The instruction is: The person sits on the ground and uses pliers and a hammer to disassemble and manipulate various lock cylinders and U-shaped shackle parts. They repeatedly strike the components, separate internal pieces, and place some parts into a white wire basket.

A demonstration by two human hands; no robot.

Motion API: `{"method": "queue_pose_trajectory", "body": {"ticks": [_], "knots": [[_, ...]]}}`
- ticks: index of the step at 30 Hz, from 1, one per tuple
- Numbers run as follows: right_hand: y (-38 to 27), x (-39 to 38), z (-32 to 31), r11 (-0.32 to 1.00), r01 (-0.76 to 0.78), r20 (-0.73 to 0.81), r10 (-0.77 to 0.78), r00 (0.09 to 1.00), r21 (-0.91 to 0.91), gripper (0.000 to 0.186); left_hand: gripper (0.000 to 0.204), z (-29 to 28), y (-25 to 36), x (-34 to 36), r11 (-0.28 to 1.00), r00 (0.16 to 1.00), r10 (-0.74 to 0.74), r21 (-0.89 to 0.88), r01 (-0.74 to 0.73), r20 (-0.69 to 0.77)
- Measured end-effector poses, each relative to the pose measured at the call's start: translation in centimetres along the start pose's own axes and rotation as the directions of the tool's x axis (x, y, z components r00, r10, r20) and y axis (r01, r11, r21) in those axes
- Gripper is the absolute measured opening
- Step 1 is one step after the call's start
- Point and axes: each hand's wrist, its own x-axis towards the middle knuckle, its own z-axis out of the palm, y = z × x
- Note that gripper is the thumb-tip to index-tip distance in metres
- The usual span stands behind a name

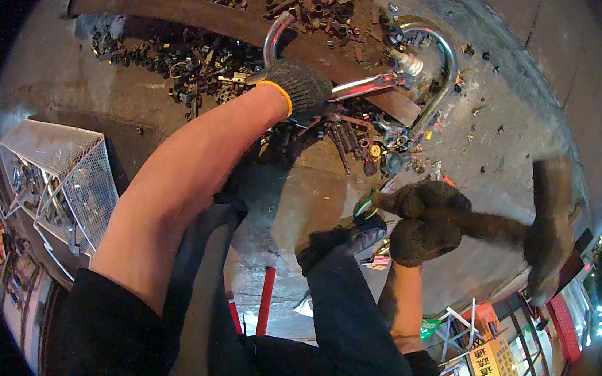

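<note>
My left hand [301, 89], in a dark knit glove with a yellow cuff, is closed around a chrome faucet [364, 87] lying over a rusty steel bar [187, 16]. A white fitting [409, 63] and a large curved chrome spout [451, 55] are at its right. A shorter bent chrome tube [276, 36] rises just beyond the glove; whether it belongs to the same piece, I cannot tell. My right hand [426, 226], also gloved, grips the wooden handle of a hammer [551, 228]. The hammer's head, blurred, is off to the right, apart from the faucet.
Heaps of small metal fittings [210, 58] and scraps lie around the bar. A white wire-mesh basket [69, 183] holding metal pieces is at the left. My shoe [343, 242] is on the floor near the right hand. Red legs [265, 302] show beneath me, and a yellow sign [492, 364] is behind.
</note>
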Motion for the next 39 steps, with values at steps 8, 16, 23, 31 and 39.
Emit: {"method": "queue_pose_trajectory", "body": {"ticks": [8, 16, 23, 31, 39], "knots": [[1.9, 5.2, 1.5, 0.875, 0.076, 0.144, -0.007, 0.99, -0.477, 0.018, 0.033, 0.1, -0.3, 0.4, 0.999, 0.998, 0.032, 0.007, -0.031, -0.049], [1.1, 0.8, 4.2, 0.916, 0.273, 0.044, -0.272, 0.961, -0.294, 0.02, 0.035, 0.1, -0.6, 0.9, 0.999, 0.999, -0.009, 0.038, 0.01, -0.031], [1.8, 1.4, 3.3, 0.91, 0.135, 0.261, -0.031, 0.965, -0.392, 0.033, 0.037, 0.1, -0.3, 0.5, 1.0, 1.0, 0.011, -0.014, -0.011, 0.021], [3.7, 2.5, 5.7, 0.78, 0.105, 0.228, 0.05, 0.972, -0.617, 0.031, 0.036, -0.2, -0.6, 0.3, 1.0, 0.999, 0.009, 0.003, -0.009, -0.043], [1.1, 0.9, 3.3, 0.852, -0.518, 0.079, 0.523, 0.848, -0.081, 0.032, 0.035, 0.2, -0.5, 0.7, 0.999, 0.999, -0.033, -0.02, 0.034, 0.018]]}}
